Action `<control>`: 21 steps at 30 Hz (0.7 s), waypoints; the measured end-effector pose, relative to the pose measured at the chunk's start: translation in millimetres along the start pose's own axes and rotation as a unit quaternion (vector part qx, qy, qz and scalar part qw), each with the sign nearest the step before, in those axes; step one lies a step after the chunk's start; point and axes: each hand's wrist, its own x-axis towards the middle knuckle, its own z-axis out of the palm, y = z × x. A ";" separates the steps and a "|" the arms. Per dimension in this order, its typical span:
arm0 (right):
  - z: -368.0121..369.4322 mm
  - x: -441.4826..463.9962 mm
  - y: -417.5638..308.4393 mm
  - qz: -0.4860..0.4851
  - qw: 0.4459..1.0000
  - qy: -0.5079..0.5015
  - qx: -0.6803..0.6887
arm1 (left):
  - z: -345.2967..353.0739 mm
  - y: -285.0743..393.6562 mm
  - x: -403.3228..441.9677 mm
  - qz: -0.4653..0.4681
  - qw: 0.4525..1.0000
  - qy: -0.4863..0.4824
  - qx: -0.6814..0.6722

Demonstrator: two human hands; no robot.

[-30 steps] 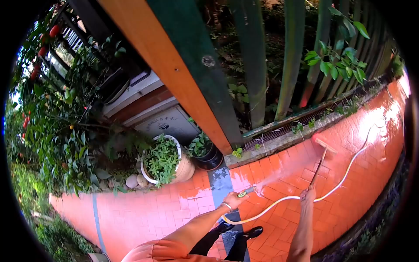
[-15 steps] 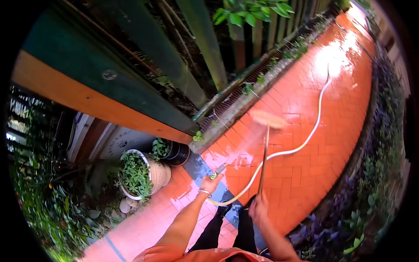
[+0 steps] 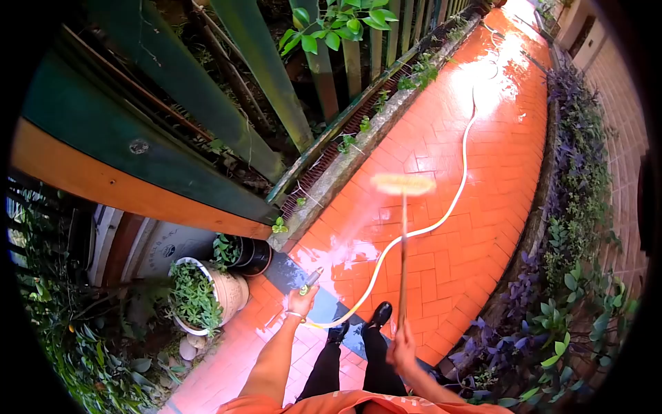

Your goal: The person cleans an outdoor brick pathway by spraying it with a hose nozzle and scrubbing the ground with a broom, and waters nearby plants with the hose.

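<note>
My left hand (image 3: 301,301) is closed around a hose nozzle (image 3: 312,279) that points ahead over the wet tiles, with a faint spray in front of it. From that hand a pale yellow-white hose (image 3: 441,222) curves away up the path. My right hand (image 3: 403,347) grips the long wooden handle of a push broom (image 3: 404,276). The broom's wide, pale bristle head (image 3: 403,184) is on or just above the orange brick path; I cannot tell which. The hose passes close to the broom handle.
A green wooden fence (image 3: 262,76) on a concrete curb (image 3: 358,148) borders the path's left side. Potted plants (image 3: 231,286) stand at lower left beside an orange-edged post (image 3: 138,183). A purple-leaved plant bed (image 3: 552,228) lines the right. My shoes (image 3: 379,314) are by a grey tile strip.
The view has shifted, so the scene sits further left. The broom head looks sharper and less smeared. Both hands keep their holds, and my shoes show more fully.
</note>
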 end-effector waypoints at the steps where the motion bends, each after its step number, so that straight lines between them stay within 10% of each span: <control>1: 8.8 -19.1 -12.2 0.074 0.997 0.006 0.016 | 2.7 0.7 0.7 -0.002 1.000 -0.003 0.002; 4: 35.0 -21.5 -36.9 0.182 0.983 0.005 0.034 | 10.1 12.6 -2.0 0.039 0.991 -0.040 0.120; 11: 55.4 205.5 -162.9 0.066 0.989 -0.044 0.128 | 30.5 34.9 -5.0 0.039 0.982 -0.058 0.175; 15: -17.6 187.2 -57.3 -0.065 0.994 -0.091 -0.005 | 17.2 22.3 6.4 0.033 0.989 -0.045 0.137; 21: -5.5 -26.2 -58.1 0.190 0.975 0.013 0.114 | 39.0 50.2 1.1 0.141 0.958 -0.030 0.249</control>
